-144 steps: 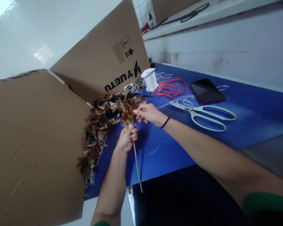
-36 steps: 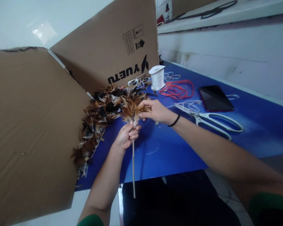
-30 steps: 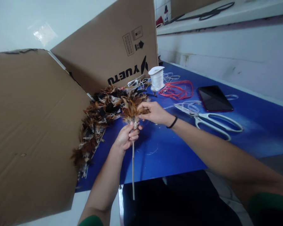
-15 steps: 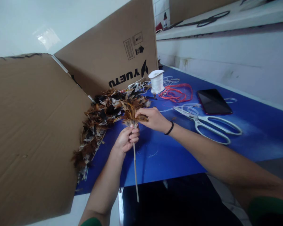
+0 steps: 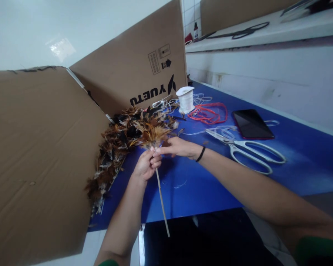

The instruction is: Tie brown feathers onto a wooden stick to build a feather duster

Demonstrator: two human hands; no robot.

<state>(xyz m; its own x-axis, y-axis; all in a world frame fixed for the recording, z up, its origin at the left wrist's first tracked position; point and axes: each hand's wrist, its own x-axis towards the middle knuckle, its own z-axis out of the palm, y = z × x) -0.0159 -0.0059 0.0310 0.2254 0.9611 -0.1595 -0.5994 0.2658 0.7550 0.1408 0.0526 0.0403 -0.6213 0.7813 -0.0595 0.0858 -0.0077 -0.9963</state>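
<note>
At the far left stands one big cardboard box (image 5: 39, 159), opened, with one flap near the camera and one printed wall behind. Along its foot lies one long pile of feathers (image 5: 113, 147), brown, black and some white, on the blue table (image 5: 188, 184).

Just right of the pile, the left hand (image 5: 145, 168) is closed around one thin pale stick (image 5: 162, 201). The stick is tilted, and its lower end goes past the table edge. On the top of the stick sits one bunch of feathers (image 5: 152, 133), brown-orange with dark tips, spread out like a fan above the fist. The right hand (image 5: 177, 147) comes from the right with its fingertips pinched narrow on the base of this bunch, touching the left hand. On this wrist there is one black band (image 5: 201, 154).

Further right on the table I count one white spool (image 5: 185, 99) standing upright, one loose heap of red cord (image 5: 209, 112) beside it, one pair of scissors (image 5: 246, 149) with white handles, lying flat, and one dark phone (image 5: 252, 123) behind the scissors.
</note>
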